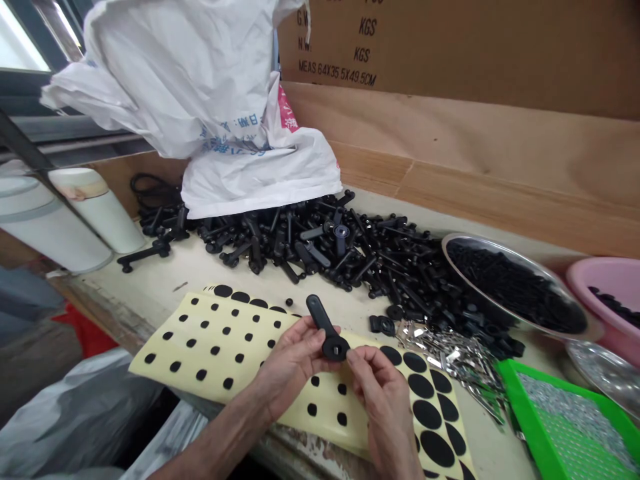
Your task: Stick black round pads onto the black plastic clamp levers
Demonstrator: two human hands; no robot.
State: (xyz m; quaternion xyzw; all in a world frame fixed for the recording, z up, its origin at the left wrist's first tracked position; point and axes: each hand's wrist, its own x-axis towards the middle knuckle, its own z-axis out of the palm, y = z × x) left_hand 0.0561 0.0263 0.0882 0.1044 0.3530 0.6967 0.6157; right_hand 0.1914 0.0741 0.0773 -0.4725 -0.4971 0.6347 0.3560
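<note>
Along the far edge of the scuffed cream workbench (125,280), a sheet of brown kraft paper (450,140) propped against a cardboard carton (425,47), the carton's printed weight and size lines partly cut off by the frame. Toward the back left corner, a white plastic sack (200,87) slumped over a wide heap of black plastic handles (320,247). Along the right side, a steel bowl (515,287) heaped with black screws, then a pink plastic basin (610,287) and a green tray (565,427) of small silver parts. Beyond the left edge, two white cylindrical containers (95,207), a coil of black cable (153,190) and a window (20,40); below that edge, grey plastic sheeting (70,413).

Near the front edge, a cream sheet of black adhesive dots (215,340) lying flat. Just above it, a black plastic lever (327,333), held in a narrow grip: left hand (293,363) curled around its arm, right hand (385,400) pinching its round socket head.

Part of the lever hidden by the fingers. Basin and tray cut off by the right border. Loose silver pieces (450,353) beside the bowl, perhaps metal clips, too jumbled to make out.
</note>
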